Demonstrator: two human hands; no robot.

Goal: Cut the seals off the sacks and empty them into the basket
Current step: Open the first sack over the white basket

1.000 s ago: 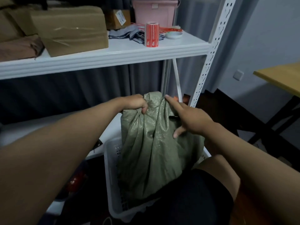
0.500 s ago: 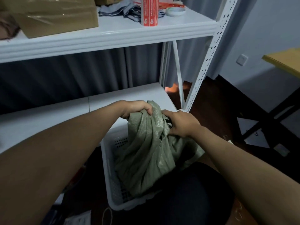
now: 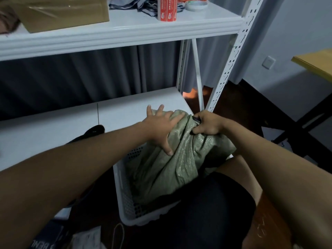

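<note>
A green woven sack [image 3: 176, 159] lies crumpled in a white perforated basket [image 3: 124, 200] on the floor in front of my knee. My left hand [image 3: 159, 126] rests flat on the sack's upper fold with fingers spread, holding nothing. My right hand [image 3: 208, 124] is closed on the sack's bunched top at the right, and a small dark object shows between its fingers; I cannot tell what it is. The sack's contents are hidden.
A white metal shelf unit [image 3: 231, 56] stands just behind the basket, its lower board [image 3: 53, 126] close to my left hand. A cardboard box [image 3: 59, 11], a red roll [image 3: 168, 9] and a tape roll [image 3: 196, 5] sit on the upper shelf. A wooden table [image 3: 316, 63] is at the right.
The sack has dropped from held upright to crumpled low in the basket. My left hand let go of its top and now lies flat and spread on it. My right hand closed on the top.
</note>
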